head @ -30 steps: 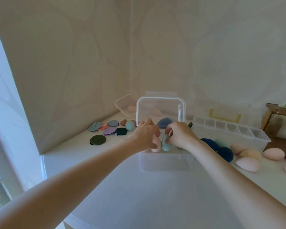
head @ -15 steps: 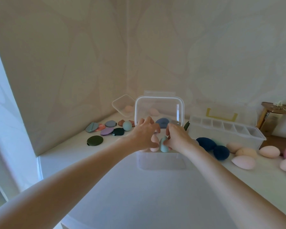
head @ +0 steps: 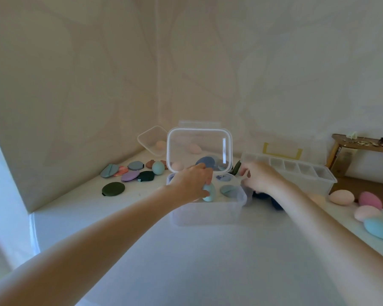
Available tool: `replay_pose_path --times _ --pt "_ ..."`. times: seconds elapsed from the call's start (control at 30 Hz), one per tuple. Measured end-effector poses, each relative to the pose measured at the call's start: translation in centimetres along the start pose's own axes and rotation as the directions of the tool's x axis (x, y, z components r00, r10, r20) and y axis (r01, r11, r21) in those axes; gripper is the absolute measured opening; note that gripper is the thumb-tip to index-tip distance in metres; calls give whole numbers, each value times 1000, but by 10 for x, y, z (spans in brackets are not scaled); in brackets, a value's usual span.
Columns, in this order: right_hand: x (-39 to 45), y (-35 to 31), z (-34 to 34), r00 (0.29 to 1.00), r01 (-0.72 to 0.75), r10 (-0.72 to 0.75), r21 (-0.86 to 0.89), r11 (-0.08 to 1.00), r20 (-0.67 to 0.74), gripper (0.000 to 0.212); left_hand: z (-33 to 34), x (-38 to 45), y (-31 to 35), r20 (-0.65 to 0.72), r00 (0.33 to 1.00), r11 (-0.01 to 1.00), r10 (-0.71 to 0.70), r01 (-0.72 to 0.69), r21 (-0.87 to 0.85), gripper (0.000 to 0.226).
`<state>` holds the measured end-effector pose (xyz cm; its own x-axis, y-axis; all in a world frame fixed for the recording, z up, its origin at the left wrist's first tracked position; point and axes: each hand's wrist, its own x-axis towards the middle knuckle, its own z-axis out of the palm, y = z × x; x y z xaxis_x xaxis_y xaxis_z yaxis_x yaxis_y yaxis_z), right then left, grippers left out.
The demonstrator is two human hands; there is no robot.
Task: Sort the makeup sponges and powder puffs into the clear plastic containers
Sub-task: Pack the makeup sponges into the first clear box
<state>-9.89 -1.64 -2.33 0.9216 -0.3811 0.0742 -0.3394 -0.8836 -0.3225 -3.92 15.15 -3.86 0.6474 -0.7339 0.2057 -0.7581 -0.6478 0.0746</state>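
White table (head: 186, 261) in a papered corner, open clear container (head: 208, 214) in the middle. Left hand (head: 191, 181) grips a teal sponge (head: 209, 193) inside it. Right hand (head: 260, 177) hovers at the box's right edge, fingers curled; can't tell if it holds anything. Powder puffs (head: 129, 175) lie off left, more sponges (head: 342, 197) right.

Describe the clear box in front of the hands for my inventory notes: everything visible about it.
The clear box is a rectangular tub of frosted see-through plastic with rounded corners. Its hinged lid stands open, upright at the back. It sits on the white table, centre. Inside, a light blue sponge is held by the left hand; another bluish piece lies beside it. The right hand hovers at its right rim.
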Motion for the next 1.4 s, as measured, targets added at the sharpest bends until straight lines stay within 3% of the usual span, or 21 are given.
replay_pose_path --times 0.07,0.17,0.23,0.3,0.4,0.57,0.73,0.8,0.9,0.97,1.23,1.4 --pt "-2 5 15 985 -27 36 -58 998 170 36 0 0 0 -5 1000 1000 2 -2 2 28" --pt "0 6 24 977 14 0 -65 998 214 34 0 0 1 0 1000 1000 6 -6 -8 35" --pt "1 7 20 988 15 -12 -18 1000 157 28 0 0 1 18 1000 1000 1 0 -12 42" --pt "-1 4 8 1000 16 -16 64 998 2 27 0 0 1 29 1000 1000 -11 10 2 42" --pt "-8 -10 -13 976 133 -91 210 969 -198 28 1 2 0 29 999 1000 -27 27 15 40" --pt "-11 -31 -9 942 274 -191 304 913 -276 42 0 2 1 28 999 999 -22 21 27 38" --pt "-10 -32 17 922 287 -208 217 933 -326 28 0 3 1 22 1000 999 -13 11 51 37" --pt "-11 -27 22 941 254 -215 128 959 -260 28 2 3 0 8 1000 997 -28 28 69 34" --pt "-10 -19 22 958 287 -287 -1 958 -24 32 2 3 1 -4 1000 997 -16 17 76 35" --pt "-12 -19 19 960 277 -274 -61 959 55 27 2 3 2 6 1000 999 -5 5 51 36" --pt "-6 -27 25 976 211 -216 -201 957 0 28 2 1 2 5 999 999 -32 32 38 32" --pt "-4 -28 27 962 259 -271 -194 946 -34 9 3 2 1 0 1000 999 -23 23 29 35"
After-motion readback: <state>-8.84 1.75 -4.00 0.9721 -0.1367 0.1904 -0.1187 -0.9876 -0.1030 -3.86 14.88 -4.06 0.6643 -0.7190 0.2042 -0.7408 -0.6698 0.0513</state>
